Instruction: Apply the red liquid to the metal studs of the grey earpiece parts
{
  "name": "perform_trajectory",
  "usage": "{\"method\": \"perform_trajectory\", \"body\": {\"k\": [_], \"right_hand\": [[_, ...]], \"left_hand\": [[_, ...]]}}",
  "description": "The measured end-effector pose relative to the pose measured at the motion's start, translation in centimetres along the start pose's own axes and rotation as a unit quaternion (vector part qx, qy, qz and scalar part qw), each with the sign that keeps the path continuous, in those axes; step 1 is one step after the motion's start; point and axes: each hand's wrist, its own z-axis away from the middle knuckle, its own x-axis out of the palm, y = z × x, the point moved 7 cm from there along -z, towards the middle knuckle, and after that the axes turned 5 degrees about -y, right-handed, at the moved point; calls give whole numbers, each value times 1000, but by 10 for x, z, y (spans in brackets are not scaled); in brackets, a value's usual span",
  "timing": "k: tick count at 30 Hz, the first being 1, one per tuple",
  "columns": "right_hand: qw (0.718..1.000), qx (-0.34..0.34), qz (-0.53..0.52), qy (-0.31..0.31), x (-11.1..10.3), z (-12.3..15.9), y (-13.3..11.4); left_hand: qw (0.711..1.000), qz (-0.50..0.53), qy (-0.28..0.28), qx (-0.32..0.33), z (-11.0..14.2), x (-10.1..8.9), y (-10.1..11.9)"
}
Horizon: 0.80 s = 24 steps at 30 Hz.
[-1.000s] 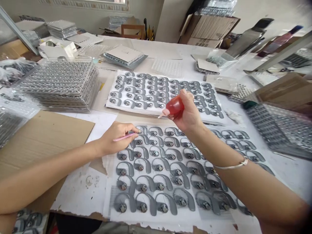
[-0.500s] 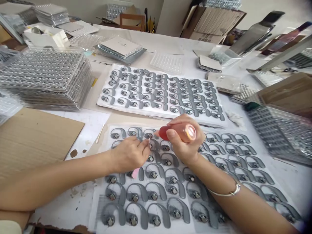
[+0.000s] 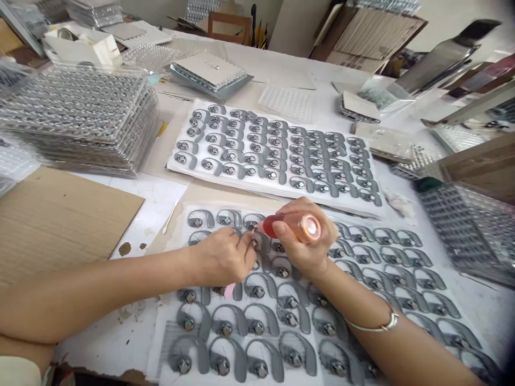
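Live | my left hand [image 3: 219,257] grips a slim pink-handled pick [image 3: 229,291] narrowly, its tip aimed at a grey curved ear-hook piece [image 3: 254,221] | my right hand [image 3: 308,249] wraps a translucent red-tipped squeeze bottle [image 3: 292,226], tip angled there too

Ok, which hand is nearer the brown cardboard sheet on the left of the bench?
The left hand is nearer: it sits to the right of the cardboard sheet, apart from it, above the grey ear hooks. The right hand is farther, beyond the left hand.

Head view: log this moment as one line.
left hand: pink-handled tool | right hand: red-tipped squeeze bottle | below: grey ear hooks
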Motion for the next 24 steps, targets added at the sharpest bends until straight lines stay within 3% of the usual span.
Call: {"method": "perform_trajectory", "body": {"k": [24], "right_hand": [[1000, -9, 5, 21, -1, 3, 1]], "left_hand": [[1000, 7, -1, -5, 0, 0, -1]]}}
